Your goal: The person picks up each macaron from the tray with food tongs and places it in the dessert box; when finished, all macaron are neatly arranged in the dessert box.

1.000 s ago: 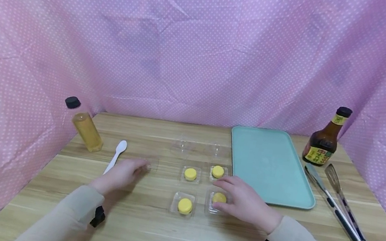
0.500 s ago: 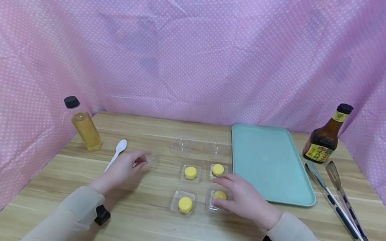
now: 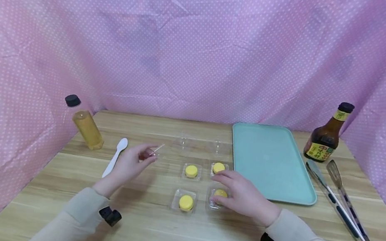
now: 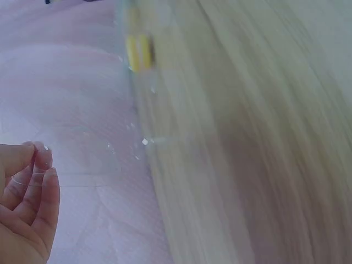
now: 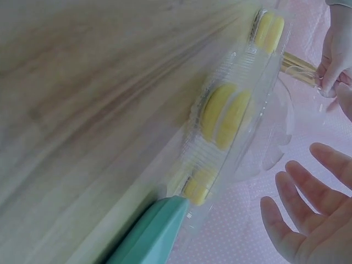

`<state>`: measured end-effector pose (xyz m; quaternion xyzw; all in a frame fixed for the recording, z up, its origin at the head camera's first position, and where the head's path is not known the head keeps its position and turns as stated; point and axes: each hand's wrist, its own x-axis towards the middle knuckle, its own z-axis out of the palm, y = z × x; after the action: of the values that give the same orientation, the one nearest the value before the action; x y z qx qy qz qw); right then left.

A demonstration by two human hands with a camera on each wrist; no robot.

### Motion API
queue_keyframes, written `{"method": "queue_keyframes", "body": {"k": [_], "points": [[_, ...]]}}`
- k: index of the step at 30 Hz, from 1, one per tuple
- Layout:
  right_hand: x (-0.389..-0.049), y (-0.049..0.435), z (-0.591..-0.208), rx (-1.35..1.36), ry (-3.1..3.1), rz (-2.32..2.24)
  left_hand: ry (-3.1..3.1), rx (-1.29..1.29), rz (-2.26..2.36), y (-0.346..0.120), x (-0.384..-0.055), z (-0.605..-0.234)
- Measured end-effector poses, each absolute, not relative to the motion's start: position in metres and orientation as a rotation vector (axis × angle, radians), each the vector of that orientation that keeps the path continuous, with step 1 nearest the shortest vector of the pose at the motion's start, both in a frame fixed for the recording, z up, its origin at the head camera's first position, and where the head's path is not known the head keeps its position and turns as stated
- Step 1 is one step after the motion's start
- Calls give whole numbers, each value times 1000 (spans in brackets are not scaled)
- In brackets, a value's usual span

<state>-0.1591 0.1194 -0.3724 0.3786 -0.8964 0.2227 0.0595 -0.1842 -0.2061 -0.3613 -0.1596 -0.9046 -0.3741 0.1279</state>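
In the head view my left hand (image 3: 130, 164) pinches a thin clear plastic lid (image 3: 159, 149) by its edge, raised and tilted above the table. The left wrist view shows the thumb and fingertips meeting on it. My right hand (image 3: 244, 197) hovers, fingers spread and holding nothing, over the near right clear plastic box. Its yellow macaron (image 3: 220, 194) is partly hidden by the fingers in the head view. Three other yellow macarons sit in clear boxes: far left macaron (image 3: 190, 171), far right macaron (image 3: 218, 168) and near left macaron (image 3: 186, 203).
More clear lids (image 3: 183, 141) lie behind the boxes. A green tray (image 3: 269, 162) lies right of them, then tongs (image 3: 338, 209), a slotted spatula (image 3: 346, 204) and a dark sauce bottle (image 3: 323, 137). At left are a white spoon (image 3: 115, 157) and an oil bottle (image 3: 86, 126).
My left hand has lifted the clear lid from the table and tilted it, moving slightly right. My right hand stays nearly in place over the near right box.
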Motion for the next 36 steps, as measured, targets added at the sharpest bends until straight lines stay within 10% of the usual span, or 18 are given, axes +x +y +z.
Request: {"method": "queue_keyframes", "body": {"k": [36], "points": [[-167,101,-367,1284,-2235,617,-2580,-545,-2203,-135,-170,-345]]}}
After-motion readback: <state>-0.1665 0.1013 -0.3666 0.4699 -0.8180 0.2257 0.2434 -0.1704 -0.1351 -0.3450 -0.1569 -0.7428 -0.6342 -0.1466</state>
